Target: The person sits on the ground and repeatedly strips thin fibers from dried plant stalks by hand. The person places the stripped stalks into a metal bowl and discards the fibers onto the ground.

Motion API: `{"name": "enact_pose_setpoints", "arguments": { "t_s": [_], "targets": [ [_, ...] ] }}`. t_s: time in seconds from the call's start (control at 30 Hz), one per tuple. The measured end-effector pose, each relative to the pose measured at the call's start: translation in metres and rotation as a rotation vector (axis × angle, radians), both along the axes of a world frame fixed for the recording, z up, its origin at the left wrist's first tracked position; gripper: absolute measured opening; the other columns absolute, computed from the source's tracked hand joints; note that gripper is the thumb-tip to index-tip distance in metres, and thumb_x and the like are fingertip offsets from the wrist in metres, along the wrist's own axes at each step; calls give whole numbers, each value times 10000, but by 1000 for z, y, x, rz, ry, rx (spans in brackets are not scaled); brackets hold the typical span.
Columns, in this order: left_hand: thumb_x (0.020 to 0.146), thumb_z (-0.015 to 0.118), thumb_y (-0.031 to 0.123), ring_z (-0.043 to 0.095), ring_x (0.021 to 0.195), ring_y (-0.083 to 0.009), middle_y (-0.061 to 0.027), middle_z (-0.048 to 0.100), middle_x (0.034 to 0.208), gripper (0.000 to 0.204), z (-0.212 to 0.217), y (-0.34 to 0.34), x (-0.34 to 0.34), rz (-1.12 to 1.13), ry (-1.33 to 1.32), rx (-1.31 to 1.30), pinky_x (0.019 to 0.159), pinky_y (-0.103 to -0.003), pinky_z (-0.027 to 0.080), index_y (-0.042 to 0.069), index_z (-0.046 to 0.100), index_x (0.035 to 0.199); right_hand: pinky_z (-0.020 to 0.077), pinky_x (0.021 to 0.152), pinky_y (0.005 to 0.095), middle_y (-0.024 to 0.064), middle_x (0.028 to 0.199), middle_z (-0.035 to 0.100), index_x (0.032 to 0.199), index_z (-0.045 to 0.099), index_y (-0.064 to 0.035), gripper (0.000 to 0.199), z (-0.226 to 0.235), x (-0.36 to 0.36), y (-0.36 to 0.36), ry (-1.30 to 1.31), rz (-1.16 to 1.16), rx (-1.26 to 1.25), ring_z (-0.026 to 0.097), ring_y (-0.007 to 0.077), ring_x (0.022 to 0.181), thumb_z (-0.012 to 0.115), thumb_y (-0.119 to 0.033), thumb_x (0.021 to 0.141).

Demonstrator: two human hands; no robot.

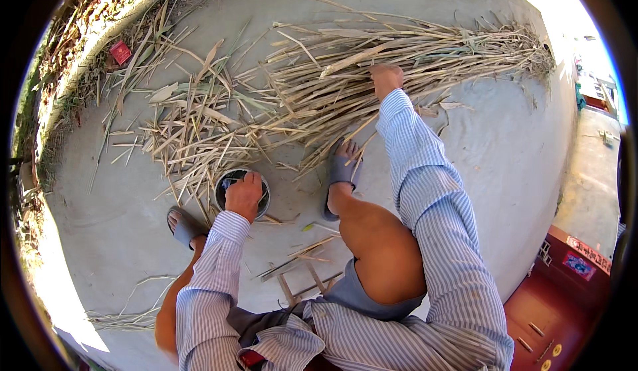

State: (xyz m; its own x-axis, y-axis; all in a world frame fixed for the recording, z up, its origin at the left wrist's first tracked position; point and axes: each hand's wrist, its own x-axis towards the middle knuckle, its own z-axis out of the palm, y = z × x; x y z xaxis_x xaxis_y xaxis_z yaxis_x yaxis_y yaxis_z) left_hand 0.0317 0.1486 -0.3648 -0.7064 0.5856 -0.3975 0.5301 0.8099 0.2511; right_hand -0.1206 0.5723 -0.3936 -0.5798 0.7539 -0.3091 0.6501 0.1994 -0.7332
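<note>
My right hand (387,80) is closed on dry stalks at the near side of a long bundle of dry stalks (458,52). The bundle lies across the ground at the upper right, its bushy ends pointing right. Lower left, my left hand (244,197) is a closed fist over a round bucket (220,197) with a dark inside. What that fist holds, if anything, is hidden by the hand. Beyond the bucket, a heap of short cut stalk pieces (199,128) spreads to the left. My sandalled feet stand on either side of the bucket.
Behind the bucket, near my body, sits a small wooden frame (302,286). A red packet (120,53) lies by the leaf-strewn curb (100,32) at upper left. Thin stalks (126,319) lie at lower left. A dark red door-like panel (558,304) stands at lower right.
</note>
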Motion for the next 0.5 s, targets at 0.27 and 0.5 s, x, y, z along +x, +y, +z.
{"name": "enact_pose_setpoints", "arguments": {
  "t_s": [0.27,0.5],
  "targets": [
    [792,656,159,610,725,-257,-71,598,732,106,74,-4,-30,50,353,360,628,-367,499,82,606,844,466,519,223,2,720,578,868,621,-64,56,78,-12,1,553,-87,-974,562,104,633,649,-50,821],
    [792,692,257,599,810,-243,-56,645,786,219,250,24,-75,104,941,498,742,-367,447,72,628,891,526,673,245,24,888,656,990,608,-66,190,197,16,-73,509,305,-947,655,142,848,695,-164,852]
  ]
}}
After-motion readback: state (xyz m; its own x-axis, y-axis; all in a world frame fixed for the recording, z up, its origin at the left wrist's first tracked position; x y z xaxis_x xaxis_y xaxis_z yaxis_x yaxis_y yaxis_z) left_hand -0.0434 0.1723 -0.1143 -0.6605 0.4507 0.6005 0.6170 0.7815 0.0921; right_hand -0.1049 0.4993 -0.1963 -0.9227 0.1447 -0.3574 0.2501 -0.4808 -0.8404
